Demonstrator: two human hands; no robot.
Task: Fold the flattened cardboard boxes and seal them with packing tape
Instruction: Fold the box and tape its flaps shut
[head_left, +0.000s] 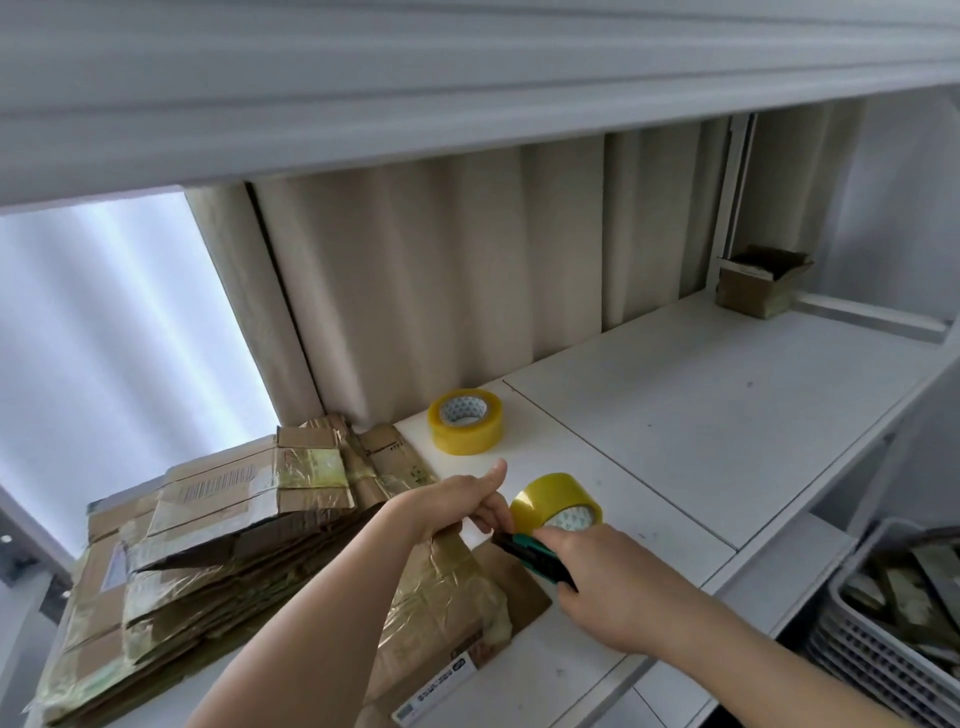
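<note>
A white shelf (675, 415) runs across the middle of the frame, with a beige curtain (441, 270) hanging behind it. In the lower left lies a stack of flattened boxes (208, 545), worn and patched with old tape. A spare tape roll (465, 421) lies flat near the centre, just right of the stack's far end. In the upper right corner of the shelf stands a small open box (761, 280), well apart from everything else. At the lower right edge a grey plastic crate (883, 649) holds cardboard scraps.

At lower centre a box (441, 613) lies on the shelf's front edge, partly hidden under both forearms. The left hand (452, 501) reaches in from the bottom, fingers curled and gripping the box's far edge, thumb stretched up. The right hand (602, 577) comes from the lower right, its fingers wrapped around a green-and-black cutter (530, 553) that points toward the left hand. A second tape roll (557, 503) stands tilted on edge just behind the cutter, touching the right hand's fingers.
</note>
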